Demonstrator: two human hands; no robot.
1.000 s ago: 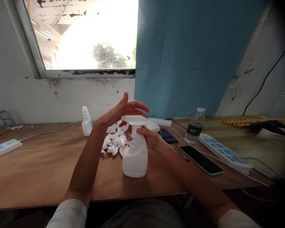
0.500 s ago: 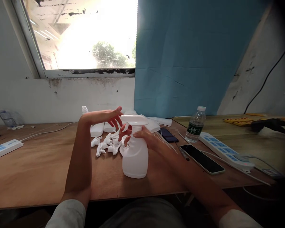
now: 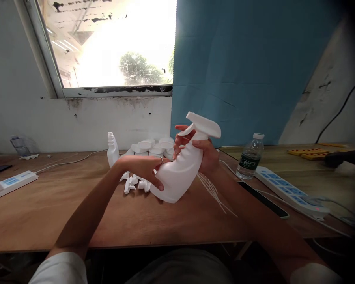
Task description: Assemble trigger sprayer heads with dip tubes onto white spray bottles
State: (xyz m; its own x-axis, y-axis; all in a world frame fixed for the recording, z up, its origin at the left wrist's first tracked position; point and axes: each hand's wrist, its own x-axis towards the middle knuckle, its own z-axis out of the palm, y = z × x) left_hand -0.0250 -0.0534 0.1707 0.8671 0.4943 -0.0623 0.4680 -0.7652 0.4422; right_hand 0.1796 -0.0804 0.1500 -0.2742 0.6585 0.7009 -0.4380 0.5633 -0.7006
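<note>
A white spray bottle [image 3: 180,173] with its trigger head [image 3: 205,125] on top is lifted off the table and tilted, its head up to the right. My right hand [image 3: 208,156] is wrapped round the neck, with some fingers behind it near the trigger. Low on the bottle's left side, my left hand [image 3: 146,171] grips the body, thumb in front and the other fingers partly hidden behind. Loose white trigger heads [image 3: 131,183] lie on the table behind my left hand. Several white bottles [image 3: 148,145] lie in a heap farther back.
A white bottle without a head [image 3: 113,150] stands at the back left. Thin white tubes [image 3: 213,189] lie right of centre. Farther right are a water bottle [image 3: 248,159], a phone [image 3: 263,199] and a power strip [image 3: 290,193]. Another power strip [image 3: 14,183] lies at the left.
The spray bottle has gone from upright to tilted, and its head has moved up and right. My left hand has come down from beside the head onto the bottle's lower body.
</note>
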